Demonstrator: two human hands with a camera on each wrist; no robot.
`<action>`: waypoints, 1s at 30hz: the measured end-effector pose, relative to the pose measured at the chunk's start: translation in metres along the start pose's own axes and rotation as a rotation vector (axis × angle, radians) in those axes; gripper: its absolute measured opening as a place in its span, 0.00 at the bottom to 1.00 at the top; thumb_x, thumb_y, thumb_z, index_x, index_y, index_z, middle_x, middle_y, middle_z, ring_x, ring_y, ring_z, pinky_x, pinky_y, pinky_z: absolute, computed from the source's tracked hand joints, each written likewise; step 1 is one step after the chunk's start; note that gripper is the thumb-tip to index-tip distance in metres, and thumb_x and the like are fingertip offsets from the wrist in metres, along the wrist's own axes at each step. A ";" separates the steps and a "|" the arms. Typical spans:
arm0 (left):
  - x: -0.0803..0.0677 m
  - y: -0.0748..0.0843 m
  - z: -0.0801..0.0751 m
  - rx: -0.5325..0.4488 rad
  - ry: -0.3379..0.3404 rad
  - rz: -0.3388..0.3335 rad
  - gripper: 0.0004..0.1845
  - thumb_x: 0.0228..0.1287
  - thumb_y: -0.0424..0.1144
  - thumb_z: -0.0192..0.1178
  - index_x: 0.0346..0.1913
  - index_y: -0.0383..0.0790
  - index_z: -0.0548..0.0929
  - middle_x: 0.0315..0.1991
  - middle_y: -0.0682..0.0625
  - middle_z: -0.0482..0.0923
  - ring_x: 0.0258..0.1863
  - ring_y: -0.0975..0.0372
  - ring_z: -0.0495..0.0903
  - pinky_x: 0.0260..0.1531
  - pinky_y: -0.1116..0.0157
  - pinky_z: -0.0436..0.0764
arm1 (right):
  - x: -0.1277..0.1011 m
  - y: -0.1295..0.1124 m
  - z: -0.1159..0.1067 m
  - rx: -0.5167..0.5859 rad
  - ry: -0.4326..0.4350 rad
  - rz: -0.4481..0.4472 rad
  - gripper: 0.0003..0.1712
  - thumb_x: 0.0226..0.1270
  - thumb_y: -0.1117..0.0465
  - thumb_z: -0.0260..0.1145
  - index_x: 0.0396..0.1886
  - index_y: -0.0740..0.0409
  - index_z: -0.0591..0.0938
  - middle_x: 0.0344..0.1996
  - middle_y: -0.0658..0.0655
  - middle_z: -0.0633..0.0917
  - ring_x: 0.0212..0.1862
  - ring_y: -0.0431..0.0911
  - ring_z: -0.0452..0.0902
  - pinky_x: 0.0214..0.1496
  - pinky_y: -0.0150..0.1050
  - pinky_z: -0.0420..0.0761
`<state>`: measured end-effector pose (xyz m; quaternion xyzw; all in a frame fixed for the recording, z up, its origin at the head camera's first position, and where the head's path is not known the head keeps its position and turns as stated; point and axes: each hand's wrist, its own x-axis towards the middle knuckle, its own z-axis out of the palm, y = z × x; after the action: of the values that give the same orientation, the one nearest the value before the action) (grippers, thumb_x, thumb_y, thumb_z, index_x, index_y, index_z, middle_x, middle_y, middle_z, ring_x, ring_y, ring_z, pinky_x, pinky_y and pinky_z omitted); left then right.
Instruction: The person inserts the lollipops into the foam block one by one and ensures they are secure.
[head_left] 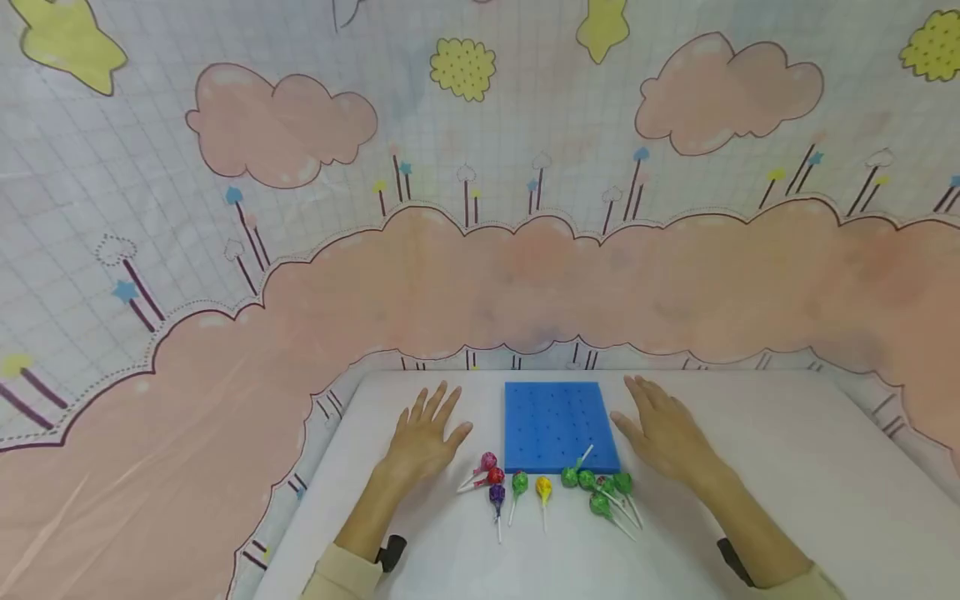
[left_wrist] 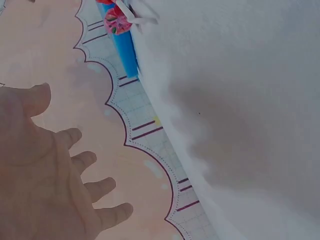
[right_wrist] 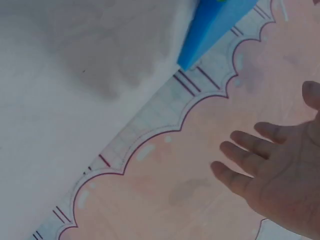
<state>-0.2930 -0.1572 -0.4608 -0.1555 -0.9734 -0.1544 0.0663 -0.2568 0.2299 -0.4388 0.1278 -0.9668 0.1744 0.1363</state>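
Note:
My left hand [head_left: 422,437] hovers with spread, straight fingers to the left of a blue board [head_left: 555,425] dotted with small holes. On the board's other side my right hand [head_left: 666,429] is held out the same way, holding nothing. Wrapped lollipops lie along the board's front edge: a pink one [head_left: 489,461], a red one [head_left: 496,476], a purple one [head_left: 497,494] and a yellow one [head_left: 543,489]. One green lollipop [head_left: 520,483] sits between purple and yellow. Several more green lollipops [head_left: 601,504] cluster at the right front corner, one stick overlapping the board.
Everything lies on a white table [head_left: 450,567]. Behind it hangs a cloth backdrop [head_left: 525,283] printed with clouds and stars, which also drapes past the table's left and right sides. Dark wrist straps [head_left: 392,553] show below the hands.

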 end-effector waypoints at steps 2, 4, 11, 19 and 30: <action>0.001 0.003 0.001 -0.010 0.002 0.020 0.38 0.81 0.61 0.44 0.85 0.48 0.54 0.85 0.43 0.48 0.82 0.40 0.45 0.76 0.33 0.49 | 0.001 -0.006 -0.001 0.014 0.028 -0.027 0.40 0.80 0.46 0.61 0.80 0.65 0.63 0.75 0.73 0.68 0.74 0.71 0.62 0.73 0.71 0.64; 0.001 0.007 0.003 -0.026 -0.017 0.052 0.38 0.81 0.61 0.44 0.85 0.48 0.53 0.85 0.43 0.48 0.82 0.40 0.45 0.76 0.33 0.50 | 0.001 -0.012 0.001 0.022 0.055 -0.064 0.37 0.78 0.47 0.65 0.76 0.62 0.70 0.70 0.70 0.75 0.70 0.68 0.70 0.69 0.68 0.71; -0.001 0.026 0.007 -0.114 -0.122 0.143 0.37 0.83 0.56 0.46 0.85 0.45 0.53 0.84 0.41 0.48 0.82 0.38 0.45 0.75 0.32 0.50 | -0.001 -0.029 0.007 0.001 0.057 -0.307 0.22 0.69 0.48 0.74 0.56 0.55 0.87 0.53 0.55 0.88 0.57 0.52 0.82 0.59 0.53 0.84; 0.004 0.045 0.003 -0.082 -0.172 0.167 0.38 0.81 0.55 0.50 0.84 0.45 0.54 0.84 0.41 0.49 0.82 0.40 0.47 0.76 0.35 0.53 | 0.002 -0.040 0.014 0.011 -0.041 -0.307 0.21 0.65 0.50 0.78 0.54 0.49 0.88 0.53 0.52 0.87 0.58 0.52 0.82 0.60 0.53 0.84; 0.016 0.045 0.015 -0.057 -0.223 0.203 0.45 0.77 0.60 0.56 0.85 0.47 0.50 0.83 0.44 0.53 0.82 0.41 0.50 0.75 0.36 0.56 | 0.009 -0.058 0.020 -0.007 -0.130 -0.375 0.21 0.61 0.50 0.81 0.52 0.50 0.90 0.53 0.50 0.87 0.59 0.50 0.82 0.61 0.50 0.84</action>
<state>-0.2946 -0.1076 -0.4601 -0.2711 -0.9493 -0.1561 -0.0313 -0.2522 0.1678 -0.4361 0.3160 -0.9334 0.1343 0.1040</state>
